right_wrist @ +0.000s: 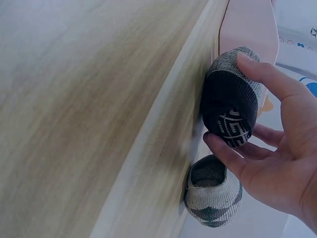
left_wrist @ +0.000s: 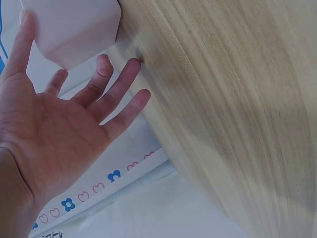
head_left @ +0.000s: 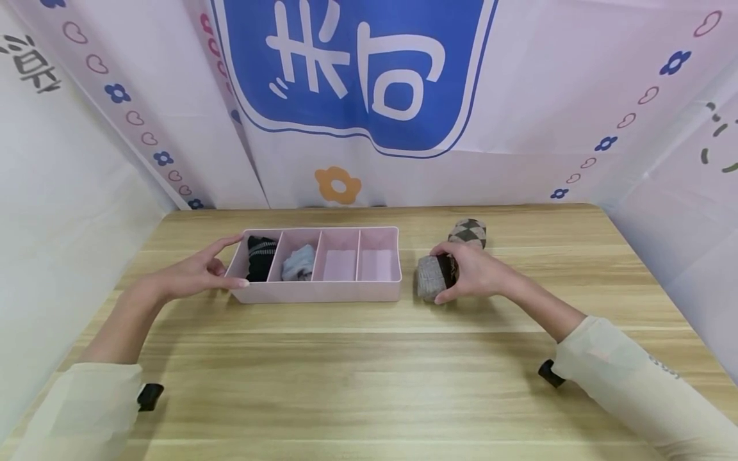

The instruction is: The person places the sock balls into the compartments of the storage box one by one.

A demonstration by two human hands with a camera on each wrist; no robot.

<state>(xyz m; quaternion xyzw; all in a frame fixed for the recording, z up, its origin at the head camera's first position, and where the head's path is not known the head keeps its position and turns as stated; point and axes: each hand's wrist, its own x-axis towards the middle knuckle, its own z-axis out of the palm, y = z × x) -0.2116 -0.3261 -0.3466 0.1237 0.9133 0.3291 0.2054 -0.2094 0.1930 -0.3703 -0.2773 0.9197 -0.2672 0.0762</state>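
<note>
A pale pink divided storage box [head_left: 317, 292] sits on the table. My left hand [head_left: 193, 272] spans its left end, thumb at the front rim and index finger at the back corner; the other fingers are spread off it in the left wrist view. A black sock [head_left: 261, 257] lies in the leftmost compartment and a light blue-grey sock [head_left: 298, 262] in the one beside it. Right of the box, my right hand [head_left: 475, 272] grips a rolled grey sock [head_left: 429, 280] with a dark band, fingers and thumb on opposite sides. Just behind that hand lies a rolled checkered sock [head_left: 469, 232].
The two right compartments of the box show their bare floors. Wood-grain table [head_left: 346, 378] stretches in front of the box and to both sides. A printed white curtain [head_left: 519, 160] hangs along the table's back edge, with pale sheets at the left and right.
</note>
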